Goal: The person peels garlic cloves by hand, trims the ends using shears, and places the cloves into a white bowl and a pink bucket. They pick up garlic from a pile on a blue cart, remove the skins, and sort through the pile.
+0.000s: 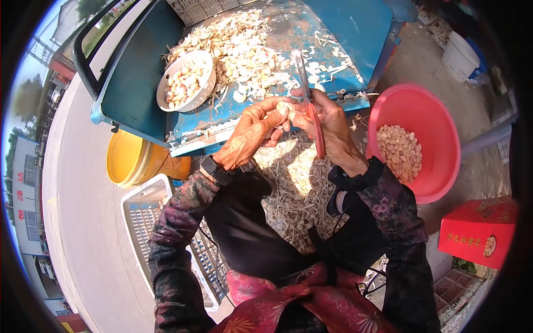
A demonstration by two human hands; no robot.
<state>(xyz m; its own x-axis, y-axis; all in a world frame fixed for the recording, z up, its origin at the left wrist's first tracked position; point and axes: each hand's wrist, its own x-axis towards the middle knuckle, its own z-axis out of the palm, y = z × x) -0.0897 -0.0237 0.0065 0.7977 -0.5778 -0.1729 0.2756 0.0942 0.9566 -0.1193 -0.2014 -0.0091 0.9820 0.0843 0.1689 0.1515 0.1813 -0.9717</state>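
Note:
My left hand [256,129] pinches a small pale garlic clove [284,106] between thumb and fingertips. Against that clove rest the thumb and fingertips of my right hand [328,123]. The same hand grips a pair of scissors [317,132] with red handles, its metal blades pointing up and away from me. Both hands meet just above the near edge of the blue truck bed [288,28]. Loose garlic and peelings [239,50] lie heaped on the bed beyond them. A white bowl [209,83] of cloves stands there to the left.
At right is a pink basin [444,133] with peeled cloves [398,149], near a red box [477,230]. A yellow bucket [119,158] and a white plastic basket [136,222] stand at left. Dry peelings [297,194] cover the ground between my legs. A white bucket [459,58] stands farther back.

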